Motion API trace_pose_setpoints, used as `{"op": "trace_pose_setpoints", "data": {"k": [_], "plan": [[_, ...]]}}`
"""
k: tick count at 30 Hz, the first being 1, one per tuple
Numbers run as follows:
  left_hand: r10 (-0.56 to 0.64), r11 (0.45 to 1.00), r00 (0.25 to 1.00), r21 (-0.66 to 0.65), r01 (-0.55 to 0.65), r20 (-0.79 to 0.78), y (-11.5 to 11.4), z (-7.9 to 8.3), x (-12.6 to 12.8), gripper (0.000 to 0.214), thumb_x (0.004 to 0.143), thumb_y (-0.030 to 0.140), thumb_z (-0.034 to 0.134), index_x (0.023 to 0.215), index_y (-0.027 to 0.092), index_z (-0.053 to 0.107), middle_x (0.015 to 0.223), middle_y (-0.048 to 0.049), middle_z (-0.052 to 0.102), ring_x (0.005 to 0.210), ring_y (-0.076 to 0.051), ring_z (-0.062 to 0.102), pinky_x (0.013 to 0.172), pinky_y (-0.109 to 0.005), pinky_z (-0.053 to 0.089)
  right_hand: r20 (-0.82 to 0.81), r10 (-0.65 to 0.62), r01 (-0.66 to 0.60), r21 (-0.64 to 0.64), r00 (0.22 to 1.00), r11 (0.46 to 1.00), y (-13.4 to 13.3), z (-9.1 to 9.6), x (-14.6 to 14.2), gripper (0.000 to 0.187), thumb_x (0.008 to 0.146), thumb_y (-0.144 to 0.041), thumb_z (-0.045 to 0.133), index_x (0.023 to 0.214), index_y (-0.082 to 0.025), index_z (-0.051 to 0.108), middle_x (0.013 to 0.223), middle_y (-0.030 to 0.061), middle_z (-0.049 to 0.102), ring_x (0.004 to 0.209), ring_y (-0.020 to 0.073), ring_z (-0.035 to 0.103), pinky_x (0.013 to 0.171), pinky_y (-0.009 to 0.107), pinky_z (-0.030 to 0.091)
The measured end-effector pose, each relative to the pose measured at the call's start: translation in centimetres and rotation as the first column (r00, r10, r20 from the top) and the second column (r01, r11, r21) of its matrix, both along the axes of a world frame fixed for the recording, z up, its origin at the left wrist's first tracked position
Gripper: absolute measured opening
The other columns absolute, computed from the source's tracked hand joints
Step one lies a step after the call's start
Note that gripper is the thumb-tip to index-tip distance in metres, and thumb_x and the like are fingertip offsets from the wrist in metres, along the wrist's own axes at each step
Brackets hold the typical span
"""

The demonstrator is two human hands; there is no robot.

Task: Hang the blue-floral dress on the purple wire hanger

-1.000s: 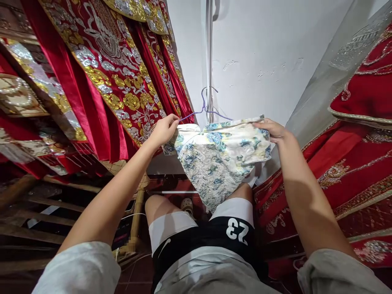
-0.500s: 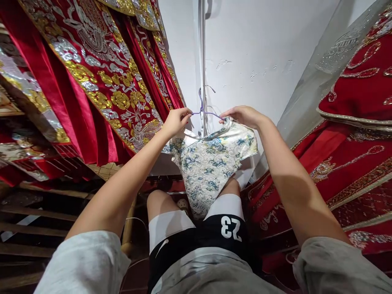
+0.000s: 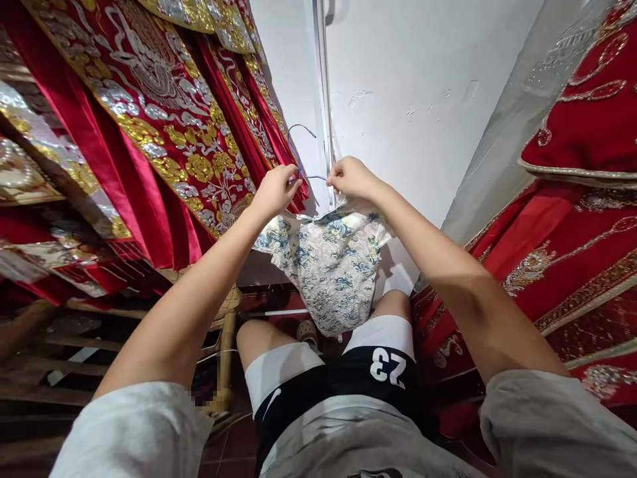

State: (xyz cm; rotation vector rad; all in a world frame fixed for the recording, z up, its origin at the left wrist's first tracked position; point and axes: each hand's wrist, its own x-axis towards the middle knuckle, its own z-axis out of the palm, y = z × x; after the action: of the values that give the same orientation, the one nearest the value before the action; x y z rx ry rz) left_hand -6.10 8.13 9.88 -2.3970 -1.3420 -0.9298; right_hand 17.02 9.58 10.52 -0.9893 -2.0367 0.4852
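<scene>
A short-sleeved cream top with a blue-green floral pattern hangs in front of my knees on a thin purple clothes hanger. My left hand is closed in a pinch on the hanger just left of its hook. On the other side, my right hand pinches the hanger's right arm, close above the collar. The hook points up and free, touching no rail. Both hanger ends are hidden by my hands and the cloth.
Red costumes with gold and silver embroidery hang at the left. More red beaded garments fill the right side. A white wall with a vertical pipe stands ahead. A bamboo frame is beside my left leg.
My right hand has moved left along the hanger, closer to my left hand. The hanger's hook has shifted left, and the top's lower end has come up a little.
</scene>
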Motion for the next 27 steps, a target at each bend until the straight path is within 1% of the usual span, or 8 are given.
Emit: {"op": "trace_pose_setpoints", "data": {"k": [2, 6, 10, 13, 17, 21, 24, 27], "plan": [[-0.042, 0.999, 0.997, -0.006, 0.041, -0.067, -1.3, -0.6, -0.4, 0.014, 0.097, 0.028, 0.052, 0.096, 0.019, 0.062, 0.095, -0.0119, 0.065, 0.091, -0.026, 0.062, 0.085, -0.038, 0.051, 0.050, 0.124, -0.118, -0.110, 0.991, 0.987, -1.8, -0.1, 0.6, 0.019, 0.081, -0.028, 0.080, 0.071, -0.014, 0.072, 0.057, 0.0045, 0.063, 0.062, 0.0183, 0.059, 0.068, 0.035, 0.052], [-0.152, 0.987, 0.971, 0.014, 0.157, -0.185, -5.1, -2.4, -1.3, 0.019, 0.103, 0.031, 0.044, 0.097, 0.021, 0.058, 0.097, -0.0106, 0.064, 0.086, -0.023, 0.064, 0.075, -0.034, 0.053, 0.064, 0.404, -0.371, -0.288, 0.912, 0.883, -5.2, 0.1, 2.2, 0.019, 0.080, -0.034, 0.083, 0.084, -0.015, 0.079, 0.069, 0.0053, 0.071, 0.069, 0.0180, 0.064, 0.071, 0.034, 0.053], [-0.261, 0.960, 0.957, 0.070, 0.271, -0.128, -8.0, -3.6, -0.9, 0.024, 0.105, 0.033, 0.037, 0.107, 0.020, 0.058, 0.109, -0.0131, 0.065, 0.102, -0.024, 0.067, 0.090, -0.040, 0.058, -0.074, 0.487, -0.493, -0.119, 0.870, 0.862, -6.5, -0.1, 1.5, 0.031, 0.083, -0.044, 0.081, 0.104, -0.021, 0.078, 0.096, 0.0059, 0.077, 0.095, 0.0206, 0.068, 0.091, 0.039, 0.054], [-0.288, 0.950, 0.958, 0.129, 0.286, 0.000, -8.9, -3.1, 0.4, 0.026, 0.106, 0.035, 0.035, 0.108, 0.023, 0.058, 0.119, -0.0127, 0.064, 0.121, -0.025, 0.062, 0.108, -0.044, 0.053, -0.092, 0.534, -0.536, -0.001, 0.840, 0.844, -6.9, -0.7, 0.0, 0.037, 0.093, -0.056, 0.066, 0.108, -0.023, 0.074, 0.109, 0.0055, 0.074, 0.109, 0.0213, 0.064, 0.103, 0.041, 0.050], [-0.298, 0.950, 0.951, 0.122, 0.287, 0.084, -10.3, -1.1, 1.7, 0.031, 0.104, 0.046, 0.043, 0.104, 0.024, 0.064, 0.121, -0.0120, 0.065, 0.126, -0.027, 0.061, 0.111, -0.045, 0.052, -0.080, 0.464, -0.453, 0.124, 0.882, 0.883, -7.8, -2.0, -0.1, 0.053, 0.096, -0.070, 0.051, 0.093, -0.020, 0.067, 0.098, 0.0056, 0.068, 0.096, 0.0201, 0.062, 0.094, 0.036, 0.050], [-0.416, 0.888, 0.893, -0.138, 0.439, 0.170, -11.2, 1.3, 1.5, 0.037, 0.100, 0.050, 0.054, 0.111, 0.019, 0.071, 0.106, -0.0112, 0.072, 0.108, -0.027, 0.071, 0.096, -0.044, 0.060, -0.168, 0.310, -0.302, 0.072, 0.936, 0.950, -7.9, -3.6, 2.1, 0.062, 0.084, -0.083, 0.058, 0.078, -0.021, 0.060, 0.073, 0.0013, 0.058, 0.069, 0.0162, 0.054, 0.070, 0.030, 0.047], [-0.319, 0.865, 0.909, -0.309, 0.395, 0.268, -10.6, 2.8, 0.3, 0.041, 0.102, 0.047, 0.050, 0.120, 0.018, 0.073, 0.095, -0.0112, 0.073, 0.096, -0.024, 0.074, 0.085, -0.042, 0.062, -0.273, 0.114, -0.120, -0.004, 0.955, 0.993, -6.4, -4.9, 4.6, 0.067, 0.074, -0.089, 0.061, 0.071, -0.022, 0.056, 0.063, -0.0014, 0.049, 0.057, 0.0133, 0.043, 0.057, 0.028, 0.038], [-0.233, 0.875, 0.941, -0.369, 0.314, 0.247, -8.5, 3.7, -0.9, 0.034, 0.099, 0.043, 0.057, 0.113, 0.019, 0.077, 0.092, -0.0112, 0.074, 0.093, -0.024, 0.073, 0.080, -0.039, 0.061, -0.337, -0.071, 0.068, -0.018, 0.939, 0.997, -3.6, -5.6, 6.9, 0.068, 0.071, -0.091, 0.060, 0.069, -0.023, 0.056, 0.060, -0.0019, 0.043, 0.055, 0.0133, 0.036, 0.054, 0.029, 0.031]]}}
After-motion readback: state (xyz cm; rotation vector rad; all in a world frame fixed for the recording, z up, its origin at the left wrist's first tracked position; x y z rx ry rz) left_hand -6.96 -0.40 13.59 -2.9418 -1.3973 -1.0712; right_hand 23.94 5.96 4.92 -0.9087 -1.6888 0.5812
